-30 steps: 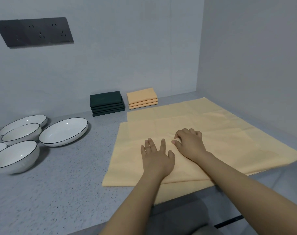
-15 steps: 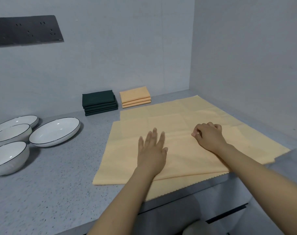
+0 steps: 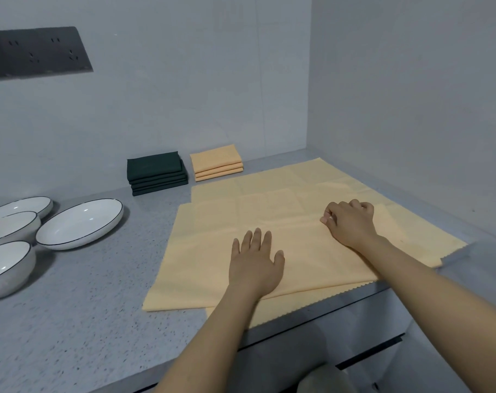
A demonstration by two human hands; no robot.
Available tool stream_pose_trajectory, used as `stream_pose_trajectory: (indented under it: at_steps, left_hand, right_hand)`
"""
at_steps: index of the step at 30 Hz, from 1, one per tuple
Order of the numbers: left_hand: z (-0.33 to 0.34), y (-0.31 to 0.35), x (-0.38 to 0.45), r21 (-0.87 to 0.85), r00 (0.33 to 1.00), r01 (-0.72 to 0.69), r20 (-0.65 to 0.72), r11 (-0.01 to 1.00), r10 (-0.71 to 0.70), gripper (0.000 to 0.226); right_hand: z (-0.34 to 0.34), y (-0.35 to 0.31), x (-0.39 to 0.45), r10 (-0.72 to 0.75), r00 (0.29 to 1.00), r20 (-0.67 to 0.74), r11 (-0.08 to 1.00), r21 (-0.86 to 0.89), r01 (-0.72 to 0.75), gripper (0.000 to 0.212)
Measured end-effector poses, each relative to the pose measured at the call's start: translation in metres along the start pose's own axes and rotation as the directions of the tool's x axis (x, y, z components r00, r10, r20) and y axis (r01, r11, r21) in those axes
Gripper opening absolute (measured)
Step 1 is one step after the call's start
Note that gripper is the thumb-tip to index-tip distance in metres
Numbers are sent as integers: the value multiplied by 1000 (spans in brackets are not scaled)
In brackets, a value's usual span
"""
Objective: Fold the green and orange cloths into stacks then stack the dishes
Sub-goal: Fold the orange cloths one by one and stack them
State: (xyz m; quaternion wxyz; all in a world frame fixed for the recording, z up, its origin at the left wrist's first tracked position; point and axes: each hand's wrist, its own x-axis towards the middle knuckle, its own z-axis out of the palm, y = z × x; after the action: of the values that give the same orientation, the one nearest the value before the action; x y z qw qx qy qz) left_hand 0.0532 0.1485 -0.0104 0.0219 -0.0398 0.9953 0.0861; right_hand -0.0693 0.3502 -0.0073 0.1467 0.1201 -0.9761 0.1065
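Left hand [image 3: 255, 265] is lying flat w/ fingers straight and spread, pressing down on the folded layer of the large thin orange cloth [image 3: 212, 273]. Right hand [image 3: 350, 222] is resting knuckles-up, fingers curled under; it looks to be pinching the fold edge, but the fingertips are tucked out of sight so I can't tell for sure.

Largest first: the speckled grey desk [image 3: 71, 321] is carrying everything. The orange cloth is covering most of its right half, near side doubled over twd the middle, zigzag-cut bottom edge hanging just over the desk's front lip. A second orange sheet seems to be lying under it, but I can't tell if it's separate.

Left of the cloth, apart from it, white black-rimmed shallow bowls [image 3: 79, 224] are sitting unstacked, 4 in view. At the back wall, a folded dark green cloth stack [image 3: 156, 173] is standing just beside a folded orange cloth stack [image 3: 217, 163].

Handling, as a judgement: fabric is looking light, soft and limp, w/ no stiffness, so it's prob. going to slide on the smooth desk unless pinned by a flat palm. Best hold is at corners or along the fold edge, both layers pinched together. Bowls are looking ceramic, so fragile & heavier: take by the rims.
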Motion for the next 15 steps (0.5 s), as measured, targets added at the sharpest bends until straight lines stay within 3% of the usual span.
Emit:
stream_pose_trajectory:
  at_steps: [3,5,8,11,15]
  left_hand:
    - [1,0,-2,7,1000,1,-10,1000,-1,60]
    - [2,0,-3,16,1000,7,-11,1000,-7,60]
    - [1,1,-2,14,1000,8,-8,1000,-7,59]
    - [0,1,-1,12,1000,18,-3,1000,-18,59]
    - [0,1,-2,20,998,61,-9,998,-61,59]
  right_hand:
    - [-6,6,1,74,997,23,995,-62,-73,21]
    - [-6,-3,0,39,999,-4,998,-55,-39,20]
    - [-10,-37,-22,-77,995,-64,975,203,89,30]
    - [-14,-73,-56,-201,978,63,940,294,175,41]
    - [-6,-80,-75,-260,933,248,956,200,214,47]
